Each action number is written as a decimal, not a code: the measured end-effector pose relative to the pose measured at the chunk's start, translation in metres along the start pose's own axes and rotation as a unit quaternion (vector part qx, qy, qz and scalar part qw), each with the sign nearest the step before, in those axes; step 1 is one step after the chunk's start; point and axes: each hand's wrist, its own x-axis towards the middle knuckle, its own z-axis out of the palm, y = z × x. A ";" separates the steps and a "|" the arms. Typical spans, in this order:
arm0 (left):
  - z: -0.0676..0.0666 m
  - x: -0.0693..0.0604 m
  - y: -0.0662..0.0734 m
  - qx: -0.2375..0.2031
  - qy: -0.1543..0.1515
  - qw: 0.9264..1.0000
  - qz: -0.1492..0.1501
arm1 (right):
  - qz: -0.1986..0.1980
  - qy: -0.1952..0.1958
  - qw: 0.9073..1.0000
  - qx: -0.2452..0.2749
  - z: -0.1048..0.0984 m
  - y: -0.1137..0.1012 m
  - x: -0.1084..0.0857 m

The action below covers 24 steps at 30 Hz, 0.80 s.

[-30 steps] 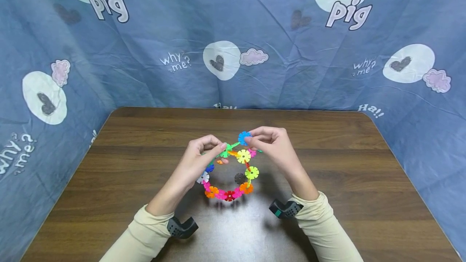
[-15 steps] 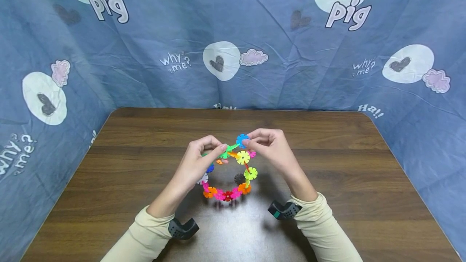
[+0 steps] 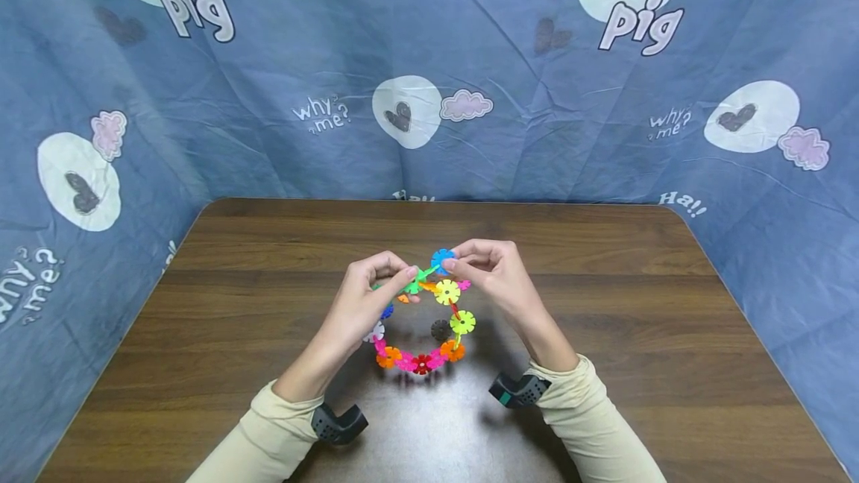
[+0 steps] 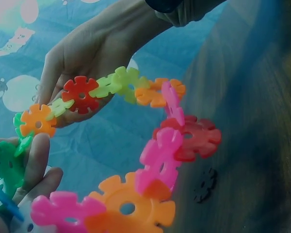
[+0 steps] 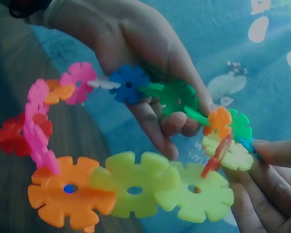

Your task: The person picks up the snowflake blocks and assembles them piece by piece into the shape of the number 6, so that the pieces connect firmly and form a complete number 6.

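Several flower-shaped plastic discs, slotted together, form a multicoloured ring (image 3: 421,364) that hangs below my hands. My left hand (image 3: 362,293) pinches the ring's upper left part at a green disc (image 3: 414,285), thumb on top. My right hand (image 3: 499,274) pinches a blue disc (image 3: 441,260) between thumb and fingers. A light-green disc runs between the blue disc and the green one. In the right wrist view, a yellow disc (image 5: 228,153) and an orange disc (image 5: 219,122) sit close to the right fingertips. The left hand hides part of the ring.
A dark disc (image 3: 441,330) lies on the wooden table (image 3: 604,304), seen through the ring. A pink disc (image 3: 464,285) shows behind the yellow one; whether it is loose I cannot tell. A blue printed curtain (image 3: 523,140) stands behind the table.
My right hand has shifted a little left and down with the blue disc, closer to the left hand. The left hand has hardly moved.
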 end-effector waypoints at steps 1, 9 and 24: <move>0.000 0.000 0.000 0.000 0.000 1.000 -0.002 | 0.001 0.002 1.000 -0.003 0.001 0.000 0.000; -0.003 0.001 -0.002 -0.057 0.003 0.998 -0.010 | 0.005 0.008 1.000 -0.019 0.003 -0.001 0.001; -0.013 0.009 -0.001 -0.071 0.034 0.995 -0.064 | 0.050 -0.106 0.993 -0.007 -0.016 0.004 0.002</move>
